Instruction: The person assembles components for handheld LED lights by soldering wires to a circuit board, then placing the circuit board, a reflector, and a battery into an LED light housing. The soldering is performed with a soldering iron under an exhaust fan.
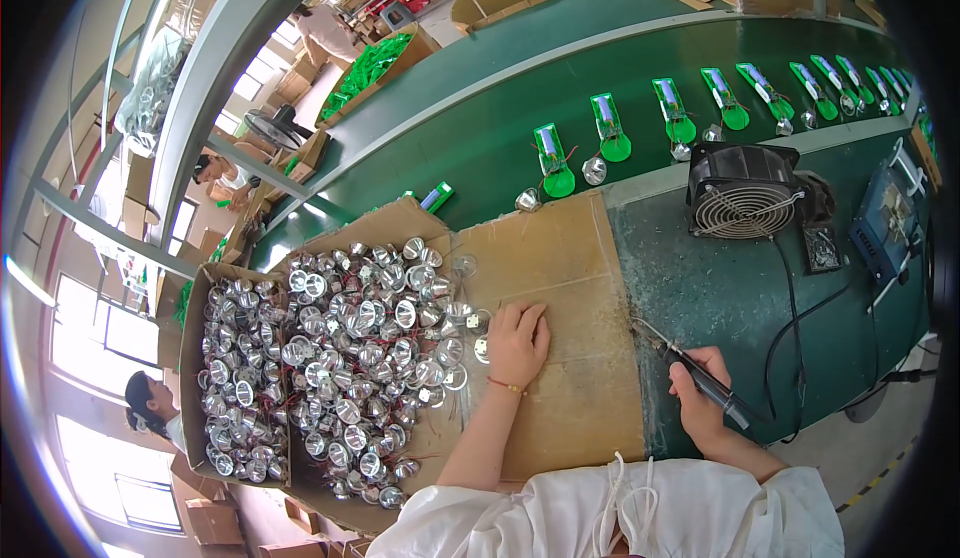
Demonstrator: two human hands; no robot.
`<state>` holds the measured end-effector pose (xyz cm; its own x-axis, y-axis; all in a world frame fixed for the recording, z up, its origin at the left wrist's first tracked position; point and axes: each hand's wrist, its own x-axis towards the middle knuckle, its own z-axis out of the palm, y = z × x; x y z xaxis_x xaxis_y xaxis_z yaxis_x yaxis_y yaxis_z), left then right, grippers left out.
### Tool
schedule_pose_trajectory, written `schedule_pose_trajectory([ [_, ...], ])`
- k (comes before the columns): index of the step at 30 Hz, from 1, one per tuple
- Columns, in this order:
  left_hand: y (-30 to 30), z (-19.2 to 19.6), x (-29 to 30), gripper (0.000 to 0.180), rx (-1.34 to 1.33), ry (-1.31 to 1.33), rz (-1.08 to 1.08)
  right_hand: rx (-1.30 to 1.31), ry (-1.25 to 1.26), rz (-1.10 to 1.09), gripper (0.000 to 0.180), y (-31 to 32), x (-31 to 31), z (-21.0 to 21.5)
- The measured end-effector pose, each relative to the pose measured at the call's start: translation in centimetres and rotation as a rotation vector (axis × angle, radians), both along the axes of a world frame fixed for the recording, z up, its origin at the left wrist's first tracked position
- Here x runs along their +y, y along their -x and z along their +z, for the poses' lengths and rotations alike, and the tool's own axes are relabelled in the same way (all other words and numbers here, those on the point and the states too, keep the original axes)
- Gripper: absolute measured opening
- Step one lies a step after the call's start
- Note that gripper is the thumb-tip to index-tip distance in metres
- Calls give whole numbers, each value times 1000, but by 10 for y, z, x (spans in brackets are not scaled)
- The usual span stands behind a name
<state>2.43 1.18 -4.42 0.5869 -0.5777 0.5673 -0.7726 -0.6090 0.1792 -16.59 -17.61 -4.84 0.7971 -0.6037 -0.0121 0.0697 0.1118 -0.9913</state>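
My left hand (518,343) rests on the brown cardboard sheet (560,258), at the right edge of a heap of silver lamp reflectors (350,358). Its fingers curl under and hide whatever they may hold; some reflectors lie right against its left side. My right hand (703,388) is wrapped round a soldering iron (708,383) with a black handle. The iron's metal tip points up and left, over the right edge of the cardboard. Small boards and thin red wires show among the reflectors, which fill an open cardboard box (187,358) and spill beside it.
Green lamp housings (554,163) line the green conveyor (450,148), several with a reflector alongside. A black fan (742,193) and a blue soldering station (885,223) stand at right, with black cables (790,308) across the green bench (660,268). Co-workers sit at far left.
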Motion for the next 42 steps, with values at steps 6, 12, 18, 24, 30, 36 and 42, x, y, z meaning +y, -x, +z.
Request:
schedule_pose_trajectory([
  [6,0,-4,3,17,29,7,2,-4,-1,17,15,1,0,1],
  [12,0,-2,2,17,28,8,3,-1,-17,1,15,-1,-1,4],
  [18,0,0,0,17,47,33,-12,-4,-17,-8,15,0,0,3],
  [24,-1,-5,2,19,45,40,-5,8,-7,-12,14,-2,-2,3],
  [30,1,-2,4,19,35,27,9,-8,11,-34,15,-2,3,4],
  [36,-2,-7,6,18,38,43,-4,-10,-9,-23,16,-2,2,2],
  [42,-1,-4,4,18,52,26,6,16,-71,-75,17,-1,1,5],
])
